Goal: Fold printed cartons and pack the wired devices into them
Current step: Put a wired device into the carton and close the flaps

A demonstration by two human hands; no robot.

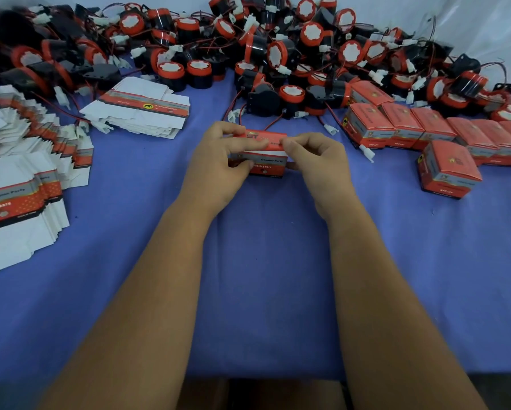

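So from the head view: the person has one red-and-grey printed cardboard carton (261,156) in the middle of the blue cloth-covered table (266,261), and it's being held between both hands. Can't tell if a device is inside it, the fingers cover the ends.

The left hand (218,164) has its fingers curled round the carton's left end, thumb tucked at the lower front edge and fingertips over the top. The right hand (316,164) is pinching the top right corner with thumb and forefinger, the other fingers bent loosely behind. Both grips are tight on the cardboard, not spread at all.

Off to the right there's a row of closed red printed boxes (425,125) packed side by side, touching each other, plus one single closed red box (448,171) standing just in front of the row. What's in those isn't visible.

Along the far side there's a big heap of black-and-red round wired devices (278,54) with white plug connectors, running almost the full width. A few red and black wires trail out to just behind the carton.

On the left, a small stack of flat unfolded white-and-red cartons (142,110), and a bigger fanned-out pile of flat carton blanks (26,173) reaching the left edge.

The near half of the table around the forearms is open blue cloth, right to the front edge.
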